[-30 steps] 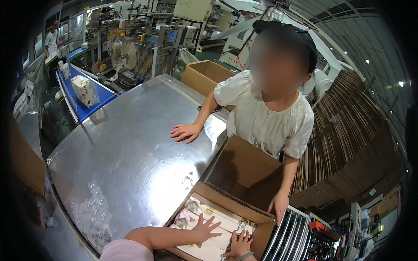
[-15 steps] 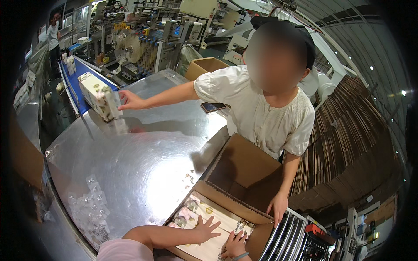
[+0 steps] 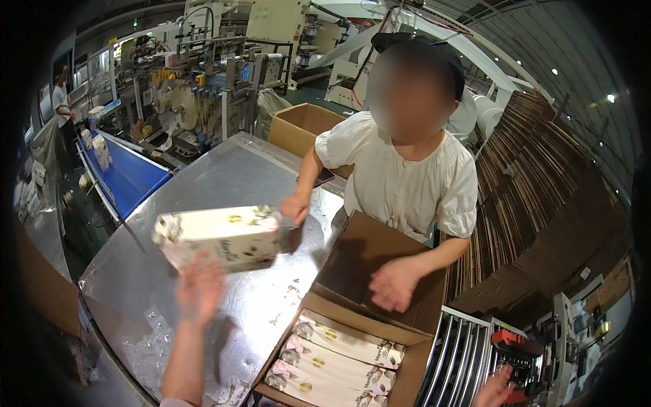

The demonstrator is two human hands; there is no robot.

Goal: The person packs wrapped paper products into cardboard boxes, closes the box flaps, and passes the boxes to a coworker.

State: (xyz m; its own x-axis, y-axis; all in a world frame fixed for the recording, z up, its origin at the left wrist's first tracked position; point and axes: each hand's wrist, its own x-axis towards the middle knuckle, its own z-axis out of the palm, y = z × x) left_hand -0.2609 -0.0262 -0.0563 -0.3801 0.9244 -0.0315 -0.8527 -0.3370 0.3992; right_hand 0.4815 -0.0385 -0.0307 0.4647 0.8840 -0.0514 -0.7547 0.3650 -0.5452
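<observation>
A long cream pack with a floral print [image 3: 234,234], shaped like a pack of tissues, hangs over the metal table, slightly blurred. A co-worker's hand [image 3: 296,209] is at its right end. My left hand [image 3: 200,288] reaches up to its near side, fingers stretched out; whether they touch it I cannot tell. At the lower right, my right hand [image 3: 494,388] is raised beside the roller conveyor, blurred, fingers apart and holding nothing. In the open cardboard box [image 3: 271,380] between my hands, several similar packs [image 3: 332,363] lie side by side.
The co-worker's other hand [image 3: 397,283] is over the box flap. The metal table [image 3: 203,183] bears small clear plastic pieces [image 3: 150,336]. A blue conveyor belt [image 3: 132,180] is at the far left, a roller conveyor [image 3: 456,353] right of the box. Stacked flat cardboard [image 3: 542,197] stands behind.
Both my hands have left the packs in the box, the left going up and left, the right going right. The co-worker has brought the floral pack from the belt's end toward me.
</observation>
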